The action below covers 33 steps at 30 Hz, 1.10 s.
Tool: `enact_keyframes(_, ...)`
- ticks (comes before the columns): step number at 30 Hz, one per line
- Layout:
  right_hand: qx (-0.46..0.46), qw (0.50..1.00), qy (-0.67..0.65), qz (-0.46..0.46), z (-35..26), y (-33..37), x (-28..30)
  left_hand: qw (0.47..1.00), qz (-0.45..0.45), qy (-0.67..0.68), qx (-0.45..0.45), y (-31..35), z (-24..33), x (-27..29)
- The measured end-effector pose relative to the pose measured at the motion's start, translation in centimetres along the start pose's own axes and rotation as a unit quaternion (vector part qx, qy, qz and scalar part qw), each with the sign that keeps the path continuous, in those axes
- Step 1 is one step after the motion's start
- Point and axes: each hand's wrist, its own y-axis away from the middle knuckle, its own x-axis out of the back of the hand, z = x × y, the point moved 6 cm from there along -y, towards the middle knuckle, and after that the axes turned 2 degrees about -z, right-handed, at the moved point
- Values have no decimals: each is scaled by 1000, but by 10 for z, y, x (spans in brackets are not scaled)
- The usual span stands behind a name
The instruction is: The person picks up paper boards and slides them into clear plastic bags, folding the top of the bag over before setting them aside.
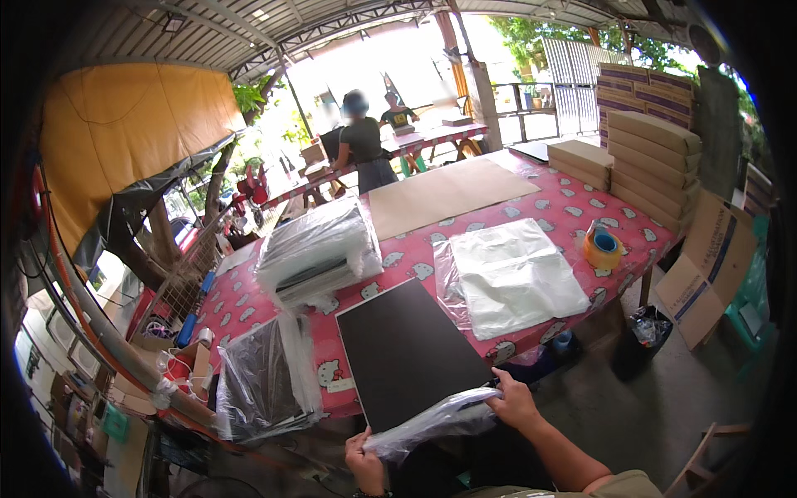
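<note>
A flat black rectangular panel (408,353) lies at the table's near edge, right in front of me. Its near end meets the mouth of a clear plastic bag (432,425); how far it is inside I cannot tell. My left hand (365,461) pinches the bag beside the panel's near left corner. At the near right corner, my right hand (515,402) grips the bag's other side, thumb on top. To the left rests a black panel in clear plastic (267,378). Behind it is a stack of plastic-wrapped panels (320,249). White plastic bags (519,278) are piled on the right.
A pink patterned cloth covers the table (398,274). On it are brown paper (452,192), tape rolls (603,246) and stacked brown packages (652,170). A black bin (641,339) and a cardboard box (706,266) stand at right. Two people work at a farther table (427,139).
</note>
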Motion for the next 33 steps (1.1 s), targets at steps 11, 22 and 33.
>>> enact_keyframes(11, -131, 945, -261, -146, 104, 68, -27, 907, -232, 159, 314, 70, -79, 21)
enact_keyframes(22, -17, 940, -322, -114, 53, 12, -10, 945, -175, 209, 181, 14, -16, 13)
enact_keyframes(33, 212, 717, -636, -189, -105, 5, 101, 924, -90, 368, -40, -74, 15, 111)
